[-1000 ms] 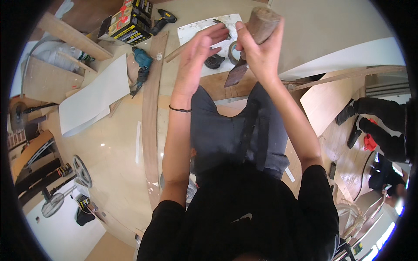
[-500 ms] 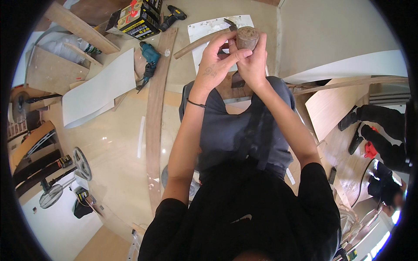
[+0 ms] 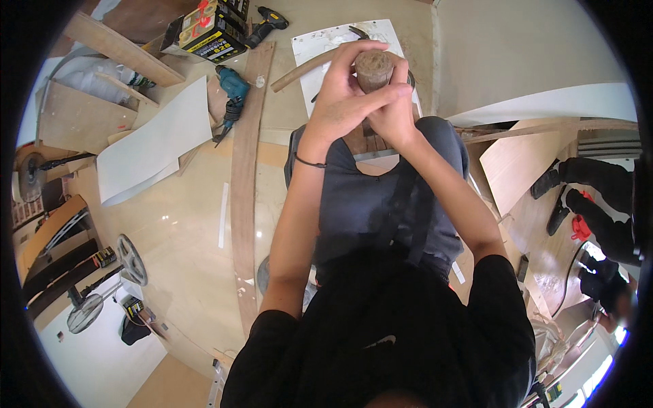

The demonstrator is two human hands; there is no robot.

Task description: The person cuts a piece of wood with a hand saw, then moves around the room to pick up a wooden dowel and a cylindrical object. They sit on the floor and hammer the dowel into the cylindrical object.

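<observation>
Both hands wrap round a short, thick brown cylinder [image 3: 373,71], perhaps wood, whose rough round end faces up. My left hand [image 3: 343,98] curls round its left and far sides, its thumb stretched across the near side. From the right and below, my right hand [image 3: 394,115] closes on it; its fingers are partly covered by the left hand. The lower part of the cylinder is hidden by my hands. Just beyond them, a hammer with a curved wooden handle [image 3: 303,71] lies on a stained white board [image 3: 306,46]; my left hand hides part of it.
A blue power drill [image 3: 233,85] and a black cordless drill [image 3: 270,24] lie on the floor, left of a long wooden plank [image 3: 245,177] or beside its far end. An adhesive box [image 3: 214,39] stands at the far left. Another person's legs [image 3: 595,187] show at right.
The cylinder has come slightly nearer and to the left, with both hands still round it. My left thumb now reaches farther across toward the right hand. The floor items look unmoved.
</observation>
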